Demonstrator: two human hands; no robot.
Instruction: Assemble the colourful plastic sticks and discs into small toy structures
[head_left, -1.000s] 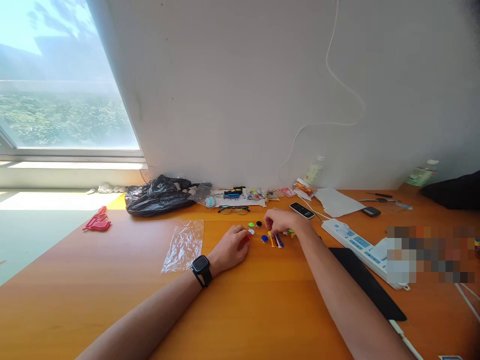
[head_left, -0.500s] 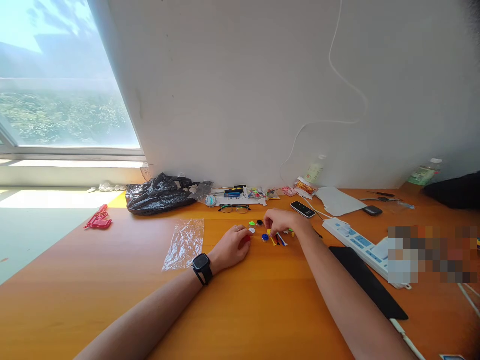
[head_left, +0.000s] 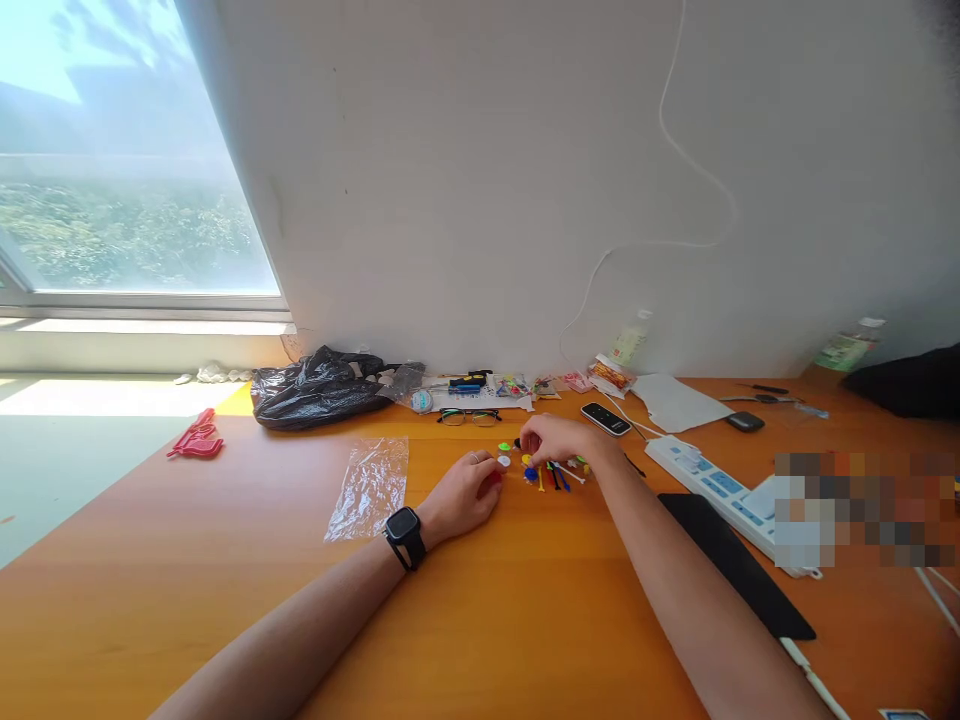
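My left hand [head_left: 466, 497], wearing a ring and a black watch, rests on the table with curled fingers over a small red piece [head_left: 495, 479]. A white round piece [head_left: 504, 462] lies by its fingertips. My right hand [head_left: 556, 438] reaches in from the right, fingers pinched on a small yellow round piece [head_left: 526, 460]. A blue round piece [head_left: 531, 475] is just below it, with a green piece [head_left: 504, 446] farther left. A black piece [head_left: 517, 443] is partly behind my right fingers. Several thin coloured plastic sticks [head_left: 564, 480] lie beneath my right hand.
A clear plastic bag [head_left: 367, 490] lies left of my hands. Eyeglasses [head_left: 469, 416], a black plastic bag [head_left: 322, 390] and small packets line the wall. Rightward are a white-edged black device [head_left: 606, 418], a power strip [head_left: 720, 490] and a black flat panel [head_left: 739, 560]. A red toy-like piece [head_left: 198, 437] lies far left.
My right hand has shifted slightly left, and the yellow round piece moved left with it. The thin sticks now lie differently, more spread out. My left hand has stayed in place.
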